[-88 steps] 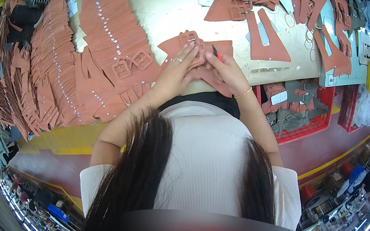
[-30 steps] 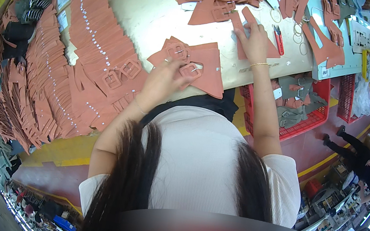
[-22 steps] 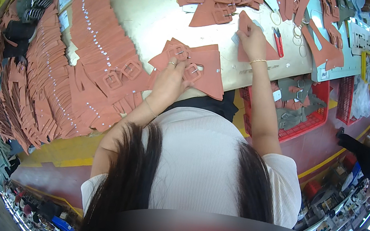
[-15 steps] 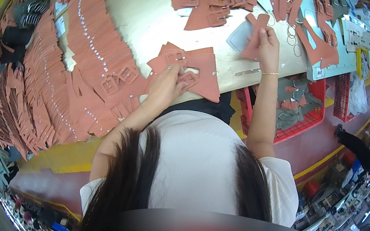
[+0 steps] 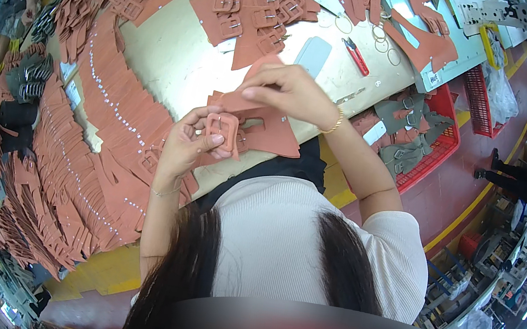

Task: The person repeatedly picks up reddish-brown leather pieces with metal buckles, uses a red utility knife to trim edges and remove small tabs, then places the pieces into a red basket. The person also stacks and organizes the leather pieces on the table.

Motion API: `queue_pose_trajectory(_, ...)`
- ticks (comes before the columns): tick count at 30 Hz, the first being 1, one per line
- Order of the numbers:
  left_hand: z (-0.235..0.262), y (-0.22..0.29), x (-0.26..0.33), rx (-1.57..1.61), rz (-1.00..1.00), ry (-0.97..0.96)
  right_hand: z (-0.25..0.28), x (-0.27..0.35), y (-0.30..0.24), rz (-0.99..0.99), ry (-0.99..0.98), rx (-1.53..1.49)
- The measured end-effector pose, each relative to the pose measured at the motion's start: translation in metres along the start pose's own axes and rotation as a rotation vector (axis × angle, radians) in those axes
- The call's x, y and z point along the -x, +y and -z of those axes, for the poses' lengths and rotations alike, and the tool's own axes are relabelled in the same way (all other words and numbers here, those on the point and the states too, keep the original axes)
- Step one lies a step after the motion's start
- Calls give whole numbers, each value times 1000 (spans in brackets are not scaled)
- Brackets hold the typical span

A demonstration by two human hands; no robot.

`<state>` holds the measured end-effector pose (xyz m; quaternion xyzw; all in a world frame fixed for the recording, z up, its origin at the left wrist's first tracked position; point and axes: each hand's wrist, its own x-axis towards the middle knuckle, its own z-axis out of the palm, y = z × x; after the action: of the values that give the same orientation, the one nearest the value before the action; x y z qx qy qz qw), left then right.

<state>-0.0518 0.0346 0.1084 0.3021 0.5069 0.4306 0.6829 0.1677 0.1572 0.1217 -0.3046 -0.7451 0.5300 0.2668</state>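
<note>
My left hand (image 5: 186,142) is closed round a square, leather-covered buckle (image 5: 221,132) in orange-brown, its thumb on the lower edge. Close by on the right, my right hand (image 5: 294,93) pinches an orange-brown leather piece (image 5: 246,101) between thumb and fingers, just above the buckle. Whether that piece touches the buckle I cannot tell. Beneath both hands, at the table's near edge, lie flat leather panels (image 5: 276,136) of the same colour with a cut-out slot; my hands partly cover them.
Overlapping leather pieces (image 5: 127,88) spread along the table's left. Piles with buckles (image 5: 275,1) lie at the back. Red-handled snips (image 5: 357,57), a grey plate (image 5: 313,56) and thin rings (image 5: 381,42) lie to the right. A red crate (image 5: 431,157) holds grey-green buckled pieces. Co-workers stand far left.
My right hand has come leftward from the grey plate, bringing the leather piece to my left hand. My left hand has lifted the buckle off the panels. The snips now show.
</note>
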Motion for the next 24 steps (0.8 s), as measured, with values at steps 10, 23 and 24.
queue_pose_trajectory(10,0,16,17,-220,102,-70,-13,-7,12,-188,-587,-149)
queue_pose_trajectory(23,-11,34,10,-364,178,-195,-15,-3,17,-146,-608,-350)
queue_pose_trajectory(24,-9,34,10,-398,176,-212,-17,-3,17,-108,-623,-352)
